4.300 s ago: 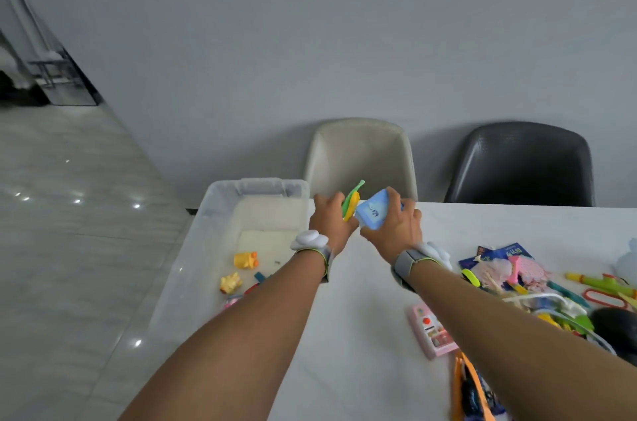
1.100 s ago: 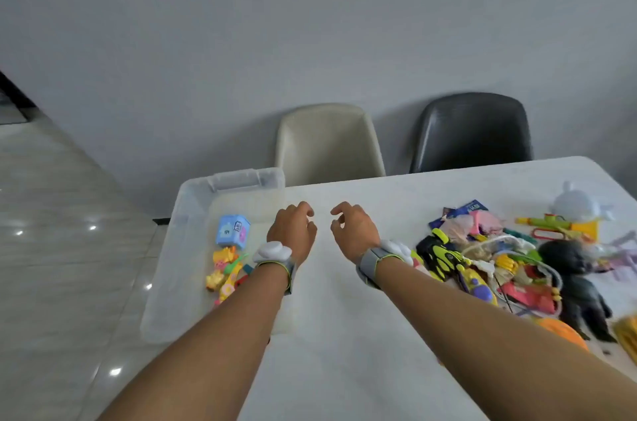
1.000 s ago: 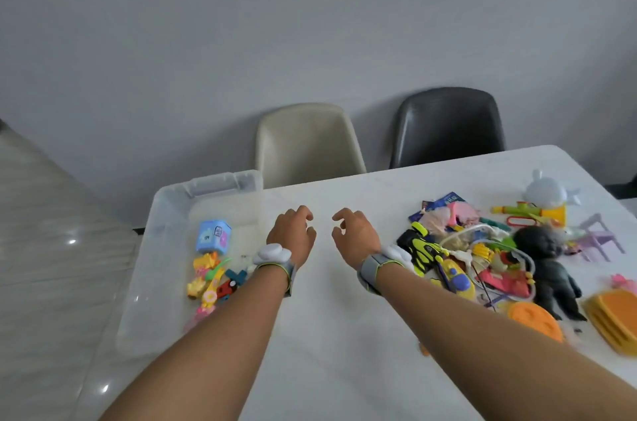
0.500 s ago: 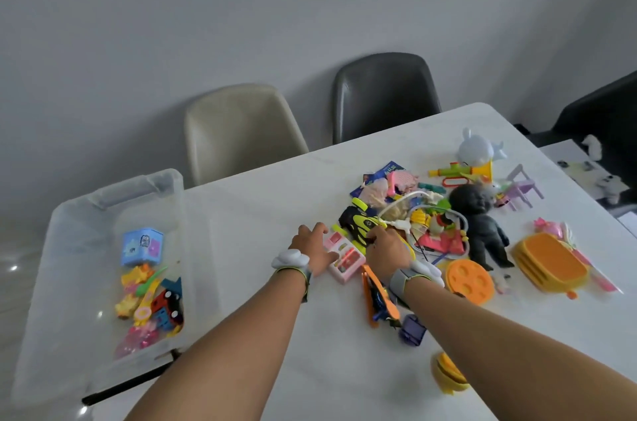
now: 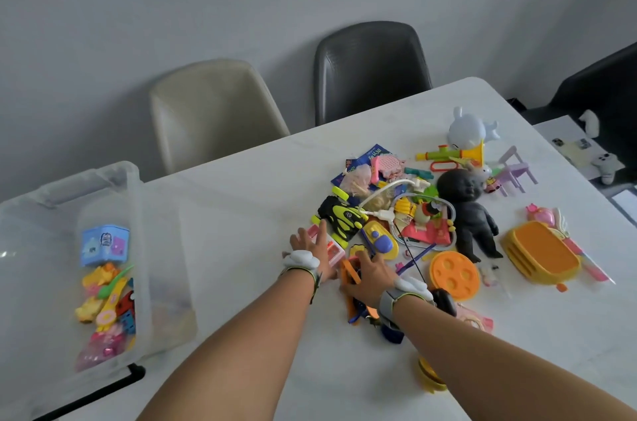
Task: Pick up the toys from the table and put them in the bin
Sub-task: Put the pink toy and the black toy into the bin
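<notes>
White table (image 5: 241, 213): left hand (image 5: 312, 250) lies with fingers straight on the pink toy (image 5: 331, 248), while right hand (image 5: 367, 277) curls its fingers round the orange toy (image 5: 348, 274). Next, I judge, both need lifting to the bin (image 5: 138, 248) at the left edge.

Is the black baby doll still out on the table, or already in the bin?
Out. The black doll lies on its back on the table among the toy pile, far right of the clear bin, untouched by either hand.
</notes>
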A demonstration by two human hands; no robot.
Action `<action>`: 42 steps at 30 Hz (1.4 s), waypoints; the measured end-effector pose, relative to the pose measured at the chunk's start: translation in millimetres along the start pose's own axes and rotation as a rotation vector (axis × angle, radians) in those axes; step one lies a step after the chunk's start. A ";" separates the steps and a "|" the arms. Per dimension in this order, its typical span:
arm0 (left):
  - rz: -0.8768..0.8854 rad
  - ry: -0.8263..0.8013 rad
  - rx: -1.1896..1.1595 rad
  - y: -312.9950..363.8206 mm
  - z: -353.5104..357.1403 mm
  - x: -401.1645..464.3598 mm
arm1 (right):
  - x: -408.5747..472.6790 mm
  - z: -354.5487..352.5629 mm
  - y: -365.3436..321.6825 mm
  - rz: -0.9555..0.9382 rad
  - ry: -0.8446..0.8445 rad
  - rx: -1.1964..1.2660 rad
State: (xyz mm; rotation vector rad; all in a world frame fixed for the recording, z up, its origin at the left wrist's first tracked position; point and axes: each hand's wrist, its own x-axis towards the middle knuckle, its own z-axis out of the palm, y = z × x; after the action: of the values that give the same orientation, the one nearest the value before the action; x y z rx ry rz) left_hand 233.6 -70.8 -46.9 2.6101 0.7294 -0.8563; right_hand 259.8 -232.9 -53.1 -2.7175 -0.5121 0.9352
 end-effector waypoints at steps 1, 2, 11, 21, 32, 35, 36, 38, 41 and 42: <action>-0.009 0.031 0.010 -0.6 2.2 1.1 | 2.0 3.7 -0.2 -0.009 -0.020 -0.020; -0.006 0.057 0.024 -0.3 2.1 0.2 | 2.4 5.3 -1.2 -0.014 -0.033 -0.041; -0.028 0.075 -0.066 -28.5 -4.4 -11.3 | 6.4 2.1 -6.0 -0.090 -0.086 -0.052; -0.061 0.146 -0.138 -63.5 -22.5 -30.5 | 6.5 -8.0 -37.0 -0.023 0.003 -0.020; -0.044 0.282 -0.160 -85.1 -49.6 -61.9 | -13.5 -27.4 -79.5 -0.075 0.060 0.160; -0.027 0.324 -0.186 -92.5 -65.1 -72.2 | -16.1 -33.9 -93.2 -0.061 0.109 0.299; -0.028 0.337 -0.209 -94.7 -71.8 -76.3 | -17.2 -37.6 -98.7 -0.077 0.089 0.290; -0.028 0.377 -0.247 -96.4 -86.0 -83.8 | -17.0 -43.1 -107.8 -0.132 0.064 0.240; 0.007 0.455 -0.252 -98.6 -108.6 -90.0 | -15.7 -48.7 -120.5 -0.159 0.072 0.205; 0.014 0.485 -0.258 -101.3 -115.8 -92.3 | -16.1 -48.9 -125.0 -0.162 0.093 0.241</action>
State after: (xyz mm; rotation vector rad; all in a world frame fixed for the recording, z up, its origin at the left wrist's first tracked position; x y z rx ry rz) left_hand 167.8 27.4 88.0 2.5931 0.8715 -0.1007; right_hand 247.1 -129.6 33.1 -2.4502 -0.5531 0.7707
